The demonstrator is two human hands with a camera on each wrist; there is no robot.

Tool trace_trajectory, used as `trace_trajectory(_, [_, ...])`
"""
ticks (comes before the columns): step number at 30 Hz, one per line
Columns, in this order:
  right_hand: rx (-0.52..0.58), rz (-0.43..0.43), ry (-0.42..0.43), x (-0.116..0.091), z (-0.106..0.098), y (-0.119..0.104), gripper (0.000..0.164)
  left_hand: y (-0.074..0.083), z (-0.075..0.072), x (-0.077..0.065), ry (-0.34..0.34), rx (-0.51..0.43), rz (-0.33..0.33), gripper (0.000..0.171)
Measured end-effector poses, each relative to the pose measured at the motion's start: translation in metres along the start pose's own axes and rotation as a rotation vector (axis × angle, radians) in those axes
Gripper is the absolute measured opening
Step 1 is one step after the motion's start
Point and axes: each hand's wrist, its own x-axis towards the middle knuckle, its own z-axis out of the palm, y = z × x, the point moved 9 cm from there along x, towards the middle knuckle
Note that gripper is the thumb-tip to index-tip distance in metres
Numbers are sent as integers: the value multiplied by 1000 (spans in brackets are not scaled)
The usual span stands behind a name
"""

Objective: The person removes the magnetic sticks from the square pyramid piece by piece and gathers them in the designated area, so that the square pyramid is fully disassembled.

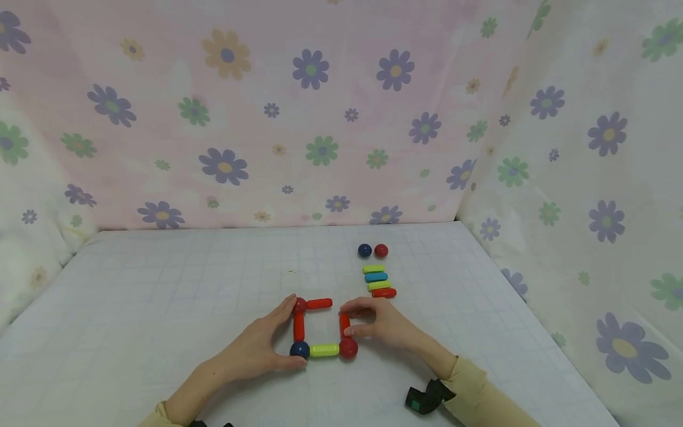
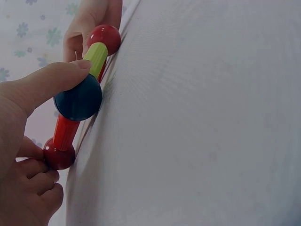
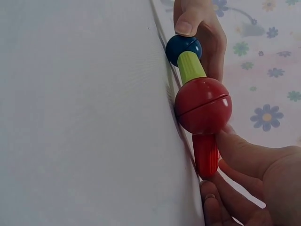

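Observation:
An open square of toy construction rods and balls lies on the table. On its left, a red rod [image 1: 299, 327] joins a red ball [image 1: 300, 305] to a dark blue ball [image 1: 300, 350]. From there a yellow-green rod [image 1: 324, 350] runs to the near right red ball [image 1: 348, 348]. Another red rod [image 1: 319, 303] points right from the far ball, its right end free. My left hand [image 1: 255, 345] holds the left side, thumb at the blue ball and fingertips at the far red ball. My right hand [image 1: 385, 323] pinches the right red rod [image 1: 344, 324], which meets the near right ball.
Beyond my right hand lie loose rods in a column: yellow-green [image 1: 374, 269], blue [image 1: 376, 277], yellow-green again and red [image 1: 384, 293]. Behind them sit a dark blue ball [image 1: 365, 250] and a red ball [image 1: 381, 250]. Flowered cloth [image 1: 277, 130] walls the white table [image 1: 160, 284].

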Motion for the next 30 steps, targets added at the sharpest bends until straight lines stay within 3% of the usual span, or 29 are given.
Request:
trace_trajectory(20, [-37, -39, -2, -1, -5, 0, 43, -1, 1, 2, -11, -15, -7, 113])
trace_trajectory(24, [-66, -66, -13, -4, -9, -1, 35, -2, 2, 2, -14, -16, -12, 112])
trace_trajectory(30, [-23, -81, -43, -8, -11, 2, 20, -1, 0, 1, -7, -7, -10, 112])
